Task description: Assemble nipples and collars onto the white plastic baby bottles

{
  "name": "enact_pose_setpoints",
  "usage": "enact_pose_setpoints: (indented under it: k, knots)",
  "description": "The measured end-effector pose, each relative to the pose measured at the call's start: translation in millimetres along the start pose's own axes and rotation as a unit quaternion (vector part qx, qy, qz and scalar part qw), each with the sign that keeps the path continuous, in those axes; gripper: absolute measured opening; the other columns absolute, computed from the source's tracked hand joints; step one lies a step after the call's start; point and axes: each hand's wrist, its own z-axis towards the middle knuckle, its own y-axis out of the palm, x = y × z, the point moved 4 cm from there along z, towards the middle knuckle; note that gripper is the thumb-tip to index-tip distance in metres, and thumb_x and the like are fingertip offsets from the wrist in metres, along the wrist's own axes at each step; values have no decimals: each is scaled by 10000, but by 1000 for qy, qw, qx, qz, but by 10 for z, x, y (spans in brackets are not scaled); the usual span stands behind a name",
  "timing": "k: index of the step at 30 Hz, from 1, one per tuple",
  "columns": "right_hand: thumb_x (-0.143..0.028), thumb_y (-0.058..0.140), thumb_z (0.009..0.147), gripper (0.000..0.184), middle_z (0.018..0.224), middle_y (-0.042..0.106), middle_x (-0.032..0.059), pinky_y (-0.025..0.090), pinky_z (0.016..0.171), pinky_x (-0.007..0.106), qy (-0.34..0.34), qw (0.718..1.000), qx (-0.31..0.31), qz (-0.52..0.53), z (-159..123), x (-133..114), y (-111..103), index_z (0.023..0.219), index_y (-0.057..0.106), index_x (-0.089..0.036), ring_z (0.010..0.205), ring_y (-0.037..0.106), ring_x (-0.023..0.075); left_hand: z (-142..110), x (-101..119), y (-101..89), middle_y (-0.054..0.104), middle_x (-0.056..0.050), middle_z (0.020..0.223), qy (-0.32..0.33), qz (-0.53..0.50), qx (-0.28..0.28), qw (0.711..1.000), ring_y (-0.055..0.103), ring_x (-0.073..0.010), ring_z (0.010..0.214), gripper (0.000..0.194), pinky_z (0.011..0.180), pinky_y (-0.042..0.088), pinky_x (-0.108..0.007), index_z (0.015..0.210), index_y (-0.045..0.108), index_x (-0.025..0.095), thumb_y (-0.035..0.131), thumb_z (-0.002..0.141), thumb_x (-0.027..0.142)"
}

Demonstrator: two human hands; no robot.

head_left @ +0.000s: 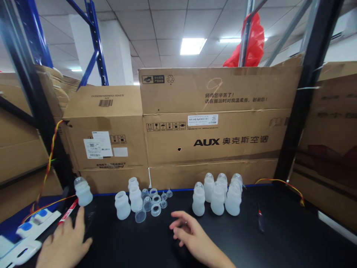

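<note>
Nothing was held in either grip: the left hand [65, 243] was laid flat and open on the black table [279, 238], fingers spread, index stretched toward the capped bottle [83, 191] standing just beyond its tip, apart from it. The right hand [189, 234] was loosely curled, palm down, fingertips hovering at the table surface, empty, in front of the capped bottle cluster [220, 195]. Between the hands, three open bottles [129, 199] were stood beside loose rings and nipples [156, 201], near but untouched. Judged from this, a clean pick of the lone bottle would call for a wrap round its waist, not a push at the soft wall, since it looked light and easily tipped. Both wrists were kept low, forearms entering from the bottom edge, the right one angled inward. A red marker [67, 213] was lying just beside the left thumb side, white plastic parts [25, 238] further left, a dark pen-like tool [260, 219] well to the right. Cardboard boxes [212, 123] were stacked behind the table edge.
</note>
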Motion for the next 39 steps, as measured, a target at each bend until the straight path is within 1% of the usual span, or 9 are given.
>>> enact_pose_setpoints:
  k: [4,8,11,15,18,22,29,34,39]
  knots:
    - [-469,816,703,725,1048,691,82,484,604,271,-13,994,102,24,85,-184,-272,1306,520,-196,792,652,182,-84,954,-277,557,-259,1366,94,-68,154,981,584,-420,1223,742,970,508,-524,1471,423,32,430,897,501]
    - [-472,840,653,893,1036,716,90,470,565,266,-3,988,146,46,108,-263,-423,1383,417,-180,745,669,189,-230,1672,-433,652,-147,1124,224,-145,301,916,639,-324,1038,349,926,505,-462,1249,612,172,538,924,277]
    - [-499,852,646,957,1014,747,100,461,550,258,8,987,150,54,107,-265,-447,1412,381,-172,746,683,202,-298,1964,-424,673,-109,1052,306,-190,304,882,652,-286,996,270,910,500,-428,1171,640,206,575,912,164]
    - [-519,853,664,981,1030,767,113,479,564,263,23,986,155,64,97,-260,-465,1437,359,-173,747,692,204,-329,2008,-359,695,-102,986,289,-217,318,876,671,-273,927,210,842,503,-406,1110,668,197,575,925,163]
    - [-500,837,681,960,1011,773,105,477,555,259,30,982,175,68,89,-280,-493,1443,352,-174,709,685,191,-349,1944,-270,705,-49,835,298,-252,272,880,683,-213,759,166,741,510,-338,1045,683,195,545,952,190]
    - [-472,822,664,893,948,772,84,458,541,249,26,979,196,59,87,-308,-495,1395,408,-168,676,670,181,-384,1916,-106,677,24,654,300,-285,138,900,666,-152,553,217,567,478,-255,1006,705,221,491,985,251]
    - [-473,672,792,565,877,727,50,426,539,256,-18,989,140,-44,103,-173,-351,1252,543,-172,673,638,179,-471,2103,94,751,-59,684,222,-115,-66,966,753,-295,677,457,629,513,-342,1399,604,198,479,970,291]
    - [-299,553,922,305,972,706,69,519,822,367,-108,952,82,-275,5,-190,-218,1198,640,-204,872,655,220,-600,2222,-16,730,-12,664,279,-205,-130,929,723,-253,660,366,669,511,-328,1291,695,292,522,972,346]
    - [-185,565,911,438,1363,602,99,397,1131,437,-179,887,49,-422,-100,-295,-111,1340,612,-260,1299,511,270,-669,2281,-88,715,16,778,319,-281,-112,898,684,-183,660,336,627,484,-274,1283,679,321,531,982,340]
